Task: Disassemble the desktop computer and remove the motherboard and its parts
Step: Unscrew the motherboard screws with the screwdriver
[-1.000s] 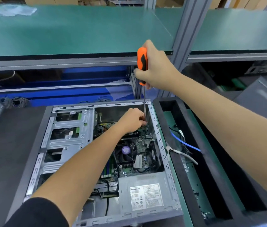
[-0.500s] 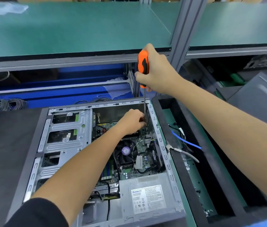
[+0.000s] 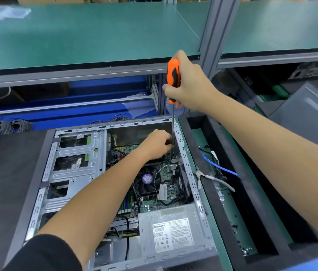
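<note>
The open computer case lay on its side on the dark desk, its motherboard exposed in the right half, between the drive cage on the left and the power supply at the near end. The right hand was wrapped around the orange handle of a screwdriver, held upright with its shaft running down into the far right corner of the case. The left hand reached inside with fingers curled around the lower shaft, near the tip.
</note>
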The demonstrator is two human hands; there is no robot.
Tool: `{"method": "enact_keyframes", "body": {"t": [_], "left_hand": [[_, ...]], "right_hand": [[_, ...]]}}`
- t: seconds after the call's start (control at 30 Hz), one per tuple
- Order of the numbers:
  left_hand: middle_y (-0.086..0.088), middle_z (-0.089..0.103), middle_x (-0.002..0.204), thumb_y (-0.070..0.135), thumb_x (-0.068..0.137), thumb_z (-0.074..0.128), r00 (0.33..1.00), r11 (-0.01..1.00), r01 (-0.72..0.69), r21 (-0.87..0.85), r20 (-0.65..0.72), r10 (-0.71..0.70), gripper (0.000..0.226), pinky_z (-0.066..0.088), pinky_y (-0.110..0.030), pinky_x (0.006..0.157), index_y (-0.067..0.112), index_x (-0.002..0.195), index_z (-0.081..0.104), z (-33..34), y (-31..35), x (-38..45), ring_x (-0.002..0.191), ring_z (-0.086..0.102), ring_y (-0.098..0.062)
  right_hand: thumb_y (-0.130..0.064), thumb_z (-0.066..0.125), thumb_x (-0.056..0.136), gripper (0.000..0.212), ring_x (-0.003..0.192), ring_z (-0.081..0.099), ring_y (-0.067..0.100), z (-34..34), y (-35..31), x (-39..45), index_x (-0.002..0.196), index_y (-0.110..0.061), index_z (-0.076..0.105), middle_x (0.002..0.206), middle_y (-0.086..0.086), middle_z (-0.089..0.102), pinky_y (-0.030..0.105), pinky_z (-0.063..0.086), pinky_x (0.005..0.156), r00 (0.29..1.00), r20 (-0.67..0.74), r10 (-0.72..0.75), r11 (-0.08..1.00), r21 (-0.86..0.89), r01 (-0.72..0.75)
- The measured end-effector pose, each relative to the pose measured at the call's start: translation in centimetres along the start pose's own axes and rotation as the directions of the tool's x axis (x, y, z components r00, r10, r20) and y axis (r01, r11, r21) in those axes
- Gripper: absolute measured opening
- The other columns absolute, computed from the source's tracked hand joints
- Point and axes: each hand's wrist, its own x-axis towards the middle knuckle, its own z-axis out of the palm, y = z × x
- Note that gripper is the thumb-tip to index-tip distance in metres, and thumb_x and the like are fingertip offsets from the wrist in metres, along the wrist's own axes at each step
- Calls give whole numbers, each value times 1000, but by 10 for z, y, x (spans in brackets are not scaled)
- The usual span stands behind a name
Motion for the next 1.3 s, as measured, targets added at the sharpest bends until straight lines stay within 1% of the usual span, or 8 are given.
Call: {"method": "enact_keyframes", "body": {"t": [0.2, 0.33, 0.47, 0.67, 0.93, 1.03, 1.13, 1.3], "left_hand": [[-11, 65, 88, 25, 89, 65, 1000, 1000, 16, 18, 24, -16, 20, 38, -30, 60, 5, 91, 67, 0, 2, 0, 70, 55, -24], [-3, 53, 72, 28, 90, 63, 1000, 998, -10, 59, 19, 9, 23, 35, -31, 60, 7, 82, 63, 0, 2, -3, 73, 52, -28], [-1, 45, 61, 31, 91, 61, 999, 996, -40, 86, -2, 41, 33, 36, -33, 56, 7, 69, 53, 3, 3, -6, 69, 53, -32], [-13, 69, 95, 23, 91, 61, 998, 998, -50, -23, -32, 49, 22, 52, -42, 74, 5, 101, 68, 5, 4, -4, 85, 63, -30], [-10, 67, 86, 22, 89, 62, 998, 998, -45, -45, -49, 43, 19, 46, -32, 60, 5, 94, 70, 3, -4, -5, 70, 58, -25], [-9, 67, 82, 21, 90, 62, 998, 996, -42, -79, -59, 37, 18, 36, -23, 46, 5, 91, 70, 2, -7, -3, 52, 51, -11], [-9, 69, 89, 21, 90, 62, 998, 996, -48, -74, -32, 46, 18, 32, -19, 46, 5, 94, 71, 3, -6, -1, 53, 46, -4], [-11, 68, 86, 20, 89, 62, 999, 998, -33, -46, -19, 33, 18, 37, -27, 53, 5, 94, 70, 3, -3, 1, 62, 56, -19]], "right_hand": [[-31, 61, 93, 35, 53, 63, 15, -1, -5, -2, 104, -22, 28, 80, 1, 54, 18, 47, 45, 999, 32, -4, 1000, -10, 5], [-46, 53, 95, 30, 48, 64, 15, -4, -11, -3, 94, -20, 39, 74, 5, 57, 20, 49, 42, 1000, 18, 2, 999, 38, -2], [-40, 59, 92, 27, 55, 68, 18, -19, -19, 4, 85, -16, 48, 68, 5, 61, 36, 57, 57, 998, 54, -15, 994, -103, 21], [-26, 61, 91, 17, 54, 69, 11, -33, -26, 5, 93, -10, 55, 69, 5, 69, 35, 58, 68, 970, 242, 18, 978, -207, 33], [-27, 55, 93, 19, 67, 68, 17, -32, -25, 11, 98, -10, 51, 77, 10, 69, 43, 56, 74, 985, 164, 56, 967, -253, -13], [-29, 55, 93, 19, 67, 69, 18, -32, -26, 11, 99, -12, 50, 80, 9, 68, 44, 57, 73, 983, 175, 56, 971, -238, -13], [-30, 55, 93, 19, 61, 70, 18, -30, -27, 11, 98, -12, 50, 79, 9, 69, 42, 57, 70, 983, 175, 52, 969, -247, -8], [-28, 55, 92, 18, 64, 70, 19, -32, -28, 9, 97, -12, 50, 74, 4, 66, 40, 57, 71, 983, 175, 57, 967, -255, -11]]}}
